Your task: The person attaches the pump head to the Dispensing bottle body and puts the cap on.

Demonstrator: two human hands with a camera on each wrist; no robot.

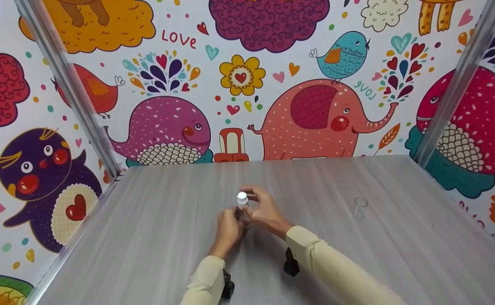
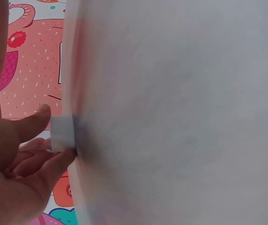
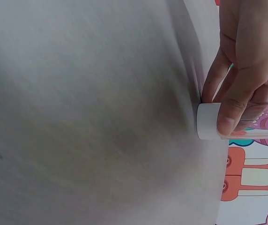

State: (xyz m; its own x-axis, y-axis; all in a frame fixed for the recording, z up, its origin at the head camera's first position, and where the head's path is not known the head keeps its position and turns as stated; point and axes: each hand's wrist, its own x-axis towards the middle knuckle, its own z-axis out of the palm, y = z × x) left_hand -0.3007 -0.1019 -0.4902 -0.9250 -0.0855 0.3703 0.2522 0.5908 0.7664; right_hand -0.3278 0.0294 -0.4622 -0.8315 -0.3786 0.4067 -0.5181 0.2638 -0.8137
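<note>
A small clear bottle (image 3: 260, 120) with a white top (image 1: 242, 196) is between both hands, over the middle of the table. My left hand (image 1: 229, 225) grips it low from the near left. In the left wrist view, its thumb and fingers hold a white part (image 2: 63, 133) close to the tabletop. My right hand (image 1: 268, 212) holds the bottle from the right. In the right wrist view, the thumb presses where the clear wall meets a white end (image 3: 209, 121). Fingers cover much of the bottle, and its contents cannot be made out.
A clear, thin-walled piece with a round rim (image 1: 360, 203) sits on the wood-grain table (image 1: 167, 190) to the right. A cartoon-printed wall (image 1: 239, 110) rises behind the table. Metal posts (image 1: 71, 93) stand at its back corners.
</note>
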